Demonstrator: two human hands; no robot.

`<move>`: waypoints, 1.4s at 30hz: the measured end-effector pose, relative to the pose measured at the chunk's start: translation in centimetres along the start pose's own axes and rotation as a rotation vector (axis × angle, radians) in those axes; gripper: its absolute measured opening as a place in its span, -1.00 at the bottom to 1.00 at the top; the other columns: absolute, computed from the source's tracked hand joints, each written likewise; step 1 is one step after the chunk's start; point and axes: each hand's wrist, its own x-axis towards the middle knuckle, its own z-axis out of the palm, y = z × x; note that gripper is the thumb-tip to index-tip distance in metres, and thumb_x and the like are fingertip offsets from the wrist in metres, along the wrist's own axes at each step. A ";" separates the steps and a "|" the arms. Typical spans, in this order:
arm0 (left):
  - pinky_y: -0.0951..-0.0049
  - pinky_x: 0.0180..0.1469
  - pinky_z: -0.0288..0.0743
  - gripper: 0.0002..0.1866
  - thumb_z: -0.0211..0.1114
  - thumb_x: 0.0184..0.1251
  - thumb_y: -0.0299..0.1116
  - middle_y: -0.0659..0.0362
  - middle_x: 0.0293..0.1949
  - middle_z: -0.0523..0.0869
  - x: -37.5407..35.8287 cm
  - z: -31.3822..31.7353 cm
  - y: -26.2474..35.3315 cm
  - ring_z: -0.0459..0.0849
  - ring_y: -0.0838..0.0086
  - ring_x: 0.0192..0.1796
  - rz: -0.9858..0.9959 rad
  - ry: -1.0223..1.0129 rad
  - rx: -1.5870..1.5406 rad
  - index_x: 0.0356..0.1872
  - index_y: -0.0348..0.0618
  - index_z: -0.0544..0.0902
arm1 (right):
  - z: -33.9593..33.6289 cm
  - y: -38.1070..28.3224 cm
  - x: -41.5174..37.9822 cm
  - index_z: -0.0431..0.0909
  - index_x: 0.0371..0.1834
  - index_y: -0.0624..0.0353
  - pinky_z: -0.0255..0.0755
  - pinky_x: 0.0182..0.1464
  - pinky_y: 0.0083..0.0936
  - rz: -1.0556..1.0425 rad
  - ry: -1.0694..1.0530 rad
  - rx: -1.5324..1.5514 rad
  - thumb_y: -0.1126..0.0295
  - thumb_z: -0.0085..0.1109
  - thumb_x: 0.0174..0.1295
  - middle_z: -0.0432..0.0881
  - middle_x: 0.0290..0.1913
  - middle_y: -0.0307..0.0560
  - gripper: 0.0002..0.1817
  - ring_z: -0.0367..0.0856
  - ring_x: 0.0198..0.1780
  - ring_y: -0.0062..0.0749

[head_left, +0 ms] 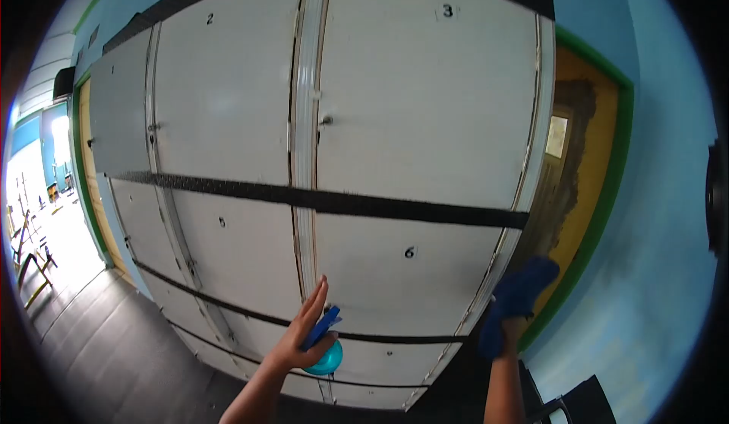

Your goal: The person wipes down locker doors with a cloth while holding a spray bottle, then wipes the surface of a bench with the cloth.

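My left hand (298, 340) is at the lower middle, in front of the lower locker doors. Its long fingers point up and the thumb bends round what looks like a spray bottle, with a blue head (322, 328) and a round turquoise body (325, 359). To the right, my right hand (515, 331) is raised beside the lockers' right edge. A dark blue cloth (524, 291) is bunched in it and covers most of the fingers. White locker door 6 (402, 268) lies between the two hands, and neither visibly touches it.
The tall locker block has numbered white doors, including door 3 (429, 82) and door 2 (224, 82), with small handles and dark horizontal strips. A yellow door (600, 143) in a green frame stands at right. Black furniture (585, 401) sits lower right; chairs (34, 268) appear far left.
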 end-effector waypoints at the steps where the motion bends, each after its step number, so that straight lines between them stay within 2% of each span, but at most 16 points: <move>1: 0.09 0.65 -0.11 -0.02 0.28 0.21 -0.50 -0.22 0.66 -0.02 1.8 -1.3 0.0 -0.05 -0.01 0.70 0.066 -0.008 0.059 0.66 -0.28 -0.02 | 0.6 -1.5 3.7 0.29 0.52 0.11 0.27 0.44 -0.11 0.023 -0.021 0.433 0.14 0.15 0.43 0.41 0.39 0.05 -0.36 0.39 0.35 -0.12; 3: 0.05 0.66 -0.16 0.00 0.29 0.22 -0.46 -0.21 0.68 -0.13 5.3 -3.5 -0.4 -0.15 0.00 0.72 0.115 -0.032 0.048 0.67 -0.23 -0.04 | 2.8 -2.8 11.6 0.31 0.50 0.21 0.11 0.56 -0.03 0.073 -0.042 1.295 0.05 0.29 0.33 0.26 0.58 0.19 -0.24 0.22 0.57 0.10; 5: 0.00 0.65 -0.23 0.00 0.30 0.25 -0.40 -0.21 0.68 -0.18 8.4 -5.0 -0.3 -0.22 -0.03 0.72 0.133 -0.014 0.166 0.68 -0.18 -0.04 | 2.1 8.0 20.9 0.22 0.57 0.23 -0.07 0.63 0.07 0.528 0.205 1.829 -0.05 0.46 0.08 0.08 0.61 0.40 0.04 0.00 0.64 0.30; 6: -0.15 0.63 -0.34 0.00 0.30 0.29 -0.33 -0.21 0.69 -0.24 9.7 -5.4 -0.7 -0.33 -0.09 0.71 0.131 -0.015 0.216 0.69 -0.10 -0.07 | 2.2 8.4 23.8 0.22 0.57 0.22 -0.09 0.64 0.09 0.538 0.242 1.864 -0.06 0.48 0.04 0.08 0.61 0.42 0.07 -0.01 0.64 0.31; 10: -0.27 0.59 -0.42 0.00 0.30 0.32 -0.29 -0.21 0.69 -0.28 12.7 -5.3 -0.7 -0.40 -0.13 0.70 0.059 0.029 0.309 0.70 -0.07 -0.10 | 3.0 12.5 32.3 0.20 0.60 0.17 -0.12 0.65 0.11 0.495 0.241 1.784 -0.04 0.50 -0.04 0.05 0.63 0.38 0.12 -0.07 0.67 0.26; 13: -0.34 0.56 -0.47 0.01 0.31 0.34 -0.24 -0.23 0.68 -0.32 13.7 -4.5 -1.4 -0.43 -0.15 0.70 0.022 0.055 0.362 0.70 -0.04 -0.11 | 5.1 14.2 38.7 0.21 0.60 0.13 -0.11 0.65 0.09 0.623 0.329 1.702 -0.05 0.47 -0.04 0.03 0.65 0.30 0.10 -0.08 0.69 0.16; 18: -0.34 0.56 -0.48 -0.02 0.30 0.35 -0.22 -0.27 0.67 -0.30 13.5 -3.1 -2.7 -0.40 -0.17 0.70 0.058 0.112 0.338 0.69 -0.10 -0.09 | 11.2 17.9 48.6 0.38 0.52 0.10 -0.07 0.64 0.07 0.780 0.300 1.629 -0.14 0.28 0.18 0.06 0.67 0.15 -0.12 -0.02 0.69 0.01; 22: -0.33 0.56 -0.48 -0.05 0.25 0.39 -0.21 -0.27 0.67 -0.30 12.6 -3.4 -2.1 -0.40 -0.15 0.70 0.041 0.100 0.285 0.69 -0.10 -0.09 | 11.6 22.7 53.0 0.48 0.44 0.12 -0.05 0.61 0.17 0.770 0.007 1.638 -0.25 0.12 0.29 0.06 0.67 0.12 -0.19 -0.01 0.68 0.00; 24: -0.33 0.56 -0.48 -0.06 0.24 0.41 -0.20 -0.24 0.68 -0.30 11.7 -3.8 -2.0 -0.43 -0.14 0.70 0.062 0.087 0.263 0.70 -0.08 -0.09 | 9.7 22.9 54.6 0.44 0.48 0.12 -0.11 0.55 0.40 0.878 -0.129 1.616 -0.33 -0.01 0.34 0.03 0.68 0.17 -0.14 -0.06 0.69 0.11; 28: -0.33 0.56 -0.49 -0.06 0.23 0.41 -0.20 -0.24 0.68 -0.32 9.8 -5.4 -1.6 -0.44 -0.13 0.70 0.048 0.080 0.258 0.70 -0.06 -0.10 | 4.3 23.3 57.0 0.35 0.54 0.11 -0.22 0.55 0.46 0.849 -0.095 1.574 -0.34 -0.05 0.35 0.00 0.68 0.24 -0.11 -0.15 0.70 0.20; 30: -0.32 0.56 -0.52 -0.06 0.22 0.41 -0.21 -0.23 0.68 -0.33 8.9 -6.4 -1.4 -0.45 -0.12 0.70 0.005 0.055 0.262 0.70 -0.04 -0.11 | 0.1 24.7 57.7 0.25 0.60 0.11 -0.32 0.58 0.42 0.743 -0.048 1.606 -0.33 -0.07 0.35 -0.04 0.68 0.29 -0.08 -0.24 0.71 0.21; 32: -0.32 0.56 -0.53 -0.06 0.21 0.41 -0.21 -0.23 0.68 -0.34 7.6 -7.6 -1.2 -0.45 -0.12 0.70 0.010 0.050 0.253 0.70 -0.04 -0.11 | -4.3 24.6 59.5 0.17 0.64 0.11 -0.44 0.59 0.39 0.794 0.113 1.608 -0.30 -0.07 0.34 -0.06 0.69 0.27 -0.07 -0.29 0.72 0.22; 34: -0.32 0.56 -0.54 -0.07 0.21 0.41 -0.21 -0.23 0.68 -0.34 6.4 -9.0 -1.4 -0.45 -0.11 0.70 0.015 0.041 0.245 0.70 -0.03 -0.11 | -9.5 27.1 59.5 0.11 0.66 0.09 -0.46 0.61 0.34 0.649 0.155 1.666 -0.28 -0.06 0.32 -0.06 0.69 0.25 -0.04 -0.30 0.73 0.17; 38: -0.33 0.55 -0.54 -0.05 0.22 0.38 -0.21 -0.23 0.68 -0.33 4.2 -11.3 -2.3 -0.44 -0.12 0.70 -0.034 0.046 0.250 0.70 -0.03 -0.10 | -17.6 28.9 61.0 0.14 0.65 0.09 -0.42 0.66 0.17 0.407 0.491 1.910 -0.25 -0.03 0.29 -0.06 0.70 0.21 -0.05 -0.29 0.73 0.08; 41: -0.34 0.55 -0.52 -0.04 0.22 0.36 -0.23 -0.24 0.68 -0.31 3.6 -12.5 -2.6 -0.43 -0.13 0.70 -0.076 0.036 0.263 0.70 -0.03 -0.09 | -21.6 29.1 59.7 0.15 0.65 0.07 -0.45 0.67 0.15 0.334 0.582 1.962 -0.20 0.02 0.29 -0.05 0.70 0.18 -0.08 -0.26 0.73 0.07; 42: -0.35 0.55 -0.51 -0.04 0.23 0.35 -0.23 -0.25 0.68 -0.30 3.5 -12.6 -2.6 -0.42 -0.14 0.70 -0.098 0.037 0.272 0.70 -0.04 -0.08 | -22.2 29.5 58.5 0.12 0.66 0.06 -0.32 0.66 0.13 0.270 0.622 1.917 -0.18 0.06 0.28 -0.05 0.70 0.17 -0.07 -0.28 0.73 0.06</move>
